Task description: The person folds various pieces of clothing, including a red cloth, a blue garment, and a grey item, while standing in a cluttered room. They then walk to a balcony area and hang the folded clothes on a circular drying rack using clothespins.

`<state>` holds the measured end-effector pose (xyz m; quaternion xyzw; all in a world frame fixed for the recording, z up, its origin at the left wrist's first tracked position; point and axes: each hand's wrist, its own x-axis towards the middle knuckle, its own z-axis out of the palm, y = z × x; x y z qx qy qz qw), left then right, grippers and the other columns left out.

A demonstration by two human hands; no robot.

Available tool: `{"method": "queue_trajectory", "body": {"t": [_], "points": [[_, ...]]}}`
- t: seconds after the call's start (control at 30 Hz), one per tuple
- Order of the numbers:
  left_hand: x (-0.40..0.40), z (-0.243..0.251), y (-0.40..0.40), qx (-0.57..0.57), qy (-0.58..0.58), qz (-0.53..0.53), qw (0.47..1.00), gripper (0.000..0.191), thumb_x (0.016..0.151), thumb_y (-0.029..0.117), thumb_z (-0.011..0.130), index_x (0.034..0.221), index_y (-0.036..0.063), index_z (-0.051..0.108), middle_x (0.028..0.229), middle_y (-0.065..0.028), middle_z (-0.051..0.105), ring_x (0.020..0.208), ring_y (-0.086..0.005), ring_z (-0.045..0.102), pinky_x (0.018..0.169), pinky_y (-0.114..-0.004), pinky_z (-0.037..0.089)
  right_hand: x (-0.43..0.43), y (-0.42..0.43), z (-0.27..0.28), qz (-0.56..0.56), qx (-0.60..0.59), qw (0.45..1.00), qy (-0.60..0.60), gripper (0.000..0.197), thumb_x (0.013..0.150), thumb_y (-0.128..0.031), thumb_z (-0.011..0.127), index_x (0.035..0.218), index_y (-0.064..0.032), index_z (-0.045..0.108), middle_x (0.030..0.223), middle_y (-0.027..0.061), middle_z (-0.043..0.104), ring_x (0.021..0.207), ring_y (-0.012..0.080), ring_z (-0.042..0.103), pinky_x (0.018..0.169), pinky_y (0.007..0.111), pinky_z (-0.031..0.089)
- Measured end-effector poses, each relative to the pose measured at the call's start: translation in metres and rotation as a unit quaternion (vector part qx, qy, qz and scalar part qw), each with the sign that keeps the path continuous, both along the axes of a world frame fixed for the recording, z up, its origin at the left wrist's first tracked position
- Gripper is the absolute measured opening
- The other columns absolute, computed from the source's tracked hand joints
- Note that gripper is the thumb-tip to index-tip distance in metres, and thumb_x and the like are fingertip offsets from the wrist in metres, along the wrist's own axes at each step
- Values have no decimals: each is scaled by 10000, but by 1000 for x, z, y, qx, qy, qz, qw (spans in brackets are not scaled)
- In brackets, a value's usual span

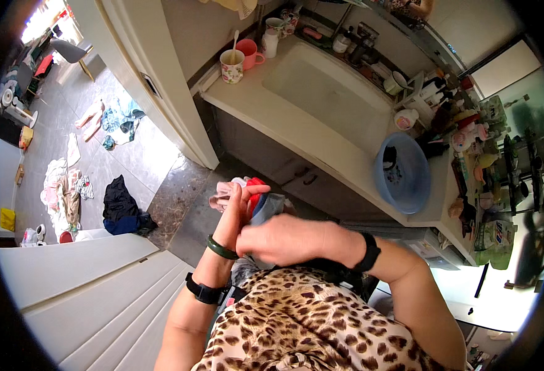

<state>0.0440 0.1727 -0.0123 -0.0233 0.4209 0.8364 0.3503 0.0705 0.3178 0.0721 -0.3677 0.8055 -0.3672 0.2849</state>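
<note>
In front of my body, my left hand (240, 201) is raised, its fingers against a small bundle of cloth (272, 206) with red, grey and pink parts. My right hand (283, 239) crosses in front of the left wrist, blurred and with its fingers curled near the green bangle (221, 248). The right fingertips are partly hidden, so what they hold cannot be told. Part of the bundle lies behind both hands. A black band circles each wrist.
At the right, a blue plastic basin (402, 174) stands on the counter (327, 160) beside the sink (330, 88). Cups (232, 72) and bottles line the counter. Clothes (123, 204) lie on the floor beyond the door frame (160, 79); a white door (95, 283) is at lower left.
</note>
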Motion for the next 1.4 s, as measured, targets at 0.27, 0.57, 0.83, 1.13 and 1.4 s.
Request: {"method": "queue_trajectory", "body": {"t": [0.27, 0.57, 0.83, 1.13, 1.4], "points": [[20, 6, -1, 33, 34, -47, 998, 643, 743, 138, 767, 1324, 60, 502, 1192, 3, 563, 1135, -138, 517, 997, -288, 389, -6, 24, -50, -317, -178, 931, -20, 137, 855, -99, 639, 966, -40, 584, 874, 90, 635, 776, 202, 626, 719, 311, 504], [31, 12, 22, -32, -7, -83, 996, 689, 745, -82, 700, 1373, 27, 438, 1286, -53, 523, 1203, -168, 491, 1021, -318, 409, -1, 61, -65, -330, -231, 913, -60, 138, 884, -103, 640, 994, -23, 617, 909, 68, 650, 843, 124, 627, 744, 273, 503], [41, -1, 34, -131, -14, -60, 989, 646, 763, -171, 569, 1373, 19, 468, 1294, -117, 559, 1157, -224, 562, 1003, -330, 447, 38, 261, -49, -496, -34, 867, -31, 162, 915, -157, 629, 1034, -50, 653, 982, 37, 670, 910, 128, 629, 812, 279, 501], [29, -8, 27, -122, -29, 82, 989, 325, 855, -24, 547, 1174, 15, 597, 1177, -129, 626, 1075, -241, 598, 950, -361, 480, 28, 479, -155, -651, 296, 691, -106, 406, 856, -335, 678, 1115, -26, 624, 991, 107, 664, 841, 201, 645, 712, 343, 525], [37, -30, -34, -20, -14, 198, 980, 206, 890, 30, 581, 1089, 48, 629, 1116, -94, 660, 1046, -221, 617, 934, -364, 483, 47, 449, -50, -771, -100, 628, -24, 645, 814, -268, 643, 1378, -28, 441, 1179, 77, 551, 1058, 202, 537, 894, 345, 428]]}}
